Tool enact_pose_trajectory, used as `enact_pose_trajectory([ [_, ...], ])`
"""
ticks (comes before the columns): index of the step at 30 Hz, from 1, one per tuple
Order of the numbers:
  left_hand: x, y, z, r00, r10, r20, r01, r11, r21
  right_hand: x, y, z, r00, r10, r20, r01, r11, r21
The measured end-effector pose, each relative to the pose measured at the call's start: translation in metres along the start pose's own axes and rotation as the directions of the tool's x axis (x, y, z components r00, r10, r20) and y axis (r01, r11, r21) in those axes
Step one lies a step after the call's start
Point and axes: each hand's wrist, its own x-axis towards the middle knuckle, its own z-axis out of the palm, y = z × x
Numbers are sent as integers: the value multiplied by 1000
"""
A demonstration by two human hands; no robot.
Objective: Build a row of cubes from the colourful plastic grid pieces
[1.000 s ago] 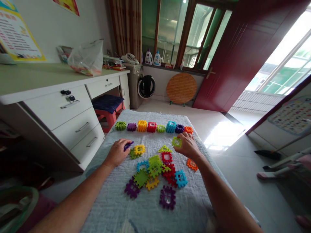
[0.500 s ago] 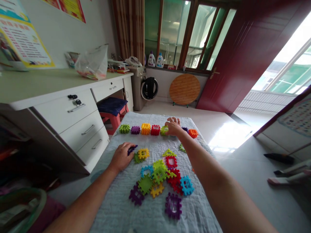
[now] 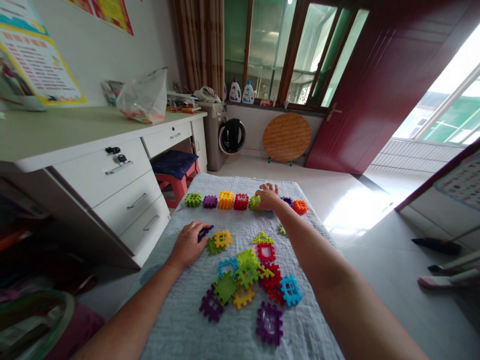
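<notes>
My left hand (image 3: 190, 242) rests on the cloth at the left, its fingers closed on a dark purple interlocking tile (image 3: 204, 232). Beside it, a yellow window tile (image 3: 222, 238) overlaps a green tile (image 3: 215, 246). At the far end my right hand (image 3: 267, 196) lies over the row of cubes, fingers apart, against a lime-green cube (image 3: 254, 202); its palm partly hides a blue one. Left of these stand a red cube (image 3: 241, 201), a yellow cube (image 3: 226, 200), a purple cube (image 3: 210, 201) and a green cube (image 3: 193, 200). An orange cube (image 3: 300, 207) ends the row.
Loose tiles lie in a heap nearer me, including a green tile (image 3: 225, 288), a blue window tile (image 3: 290, 290) and a purple frame tile (image 3: 269, 323). A cloth-covered table (image 3: 180, 320) bears everything. A white desk (image 3: 123, 175) stands left, with a red stool (image 3: 176, 172) beyond.
The view has shifted very slightly. Both hands and the pieces stay essentially where they were.
</notes>
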Motion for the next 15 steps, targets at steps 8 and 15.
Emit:
enact_pose_trajectory([
  [8,0,1,-1,1000,-5,3,5,1000,-2,1,-3,1,1000,-4,-6,4,1000,-15],
  [15,0,2,-1,1000,-7,-3,7,1000,-8,3,-1,-3,1000,-5,-16,5,1000,2],
])
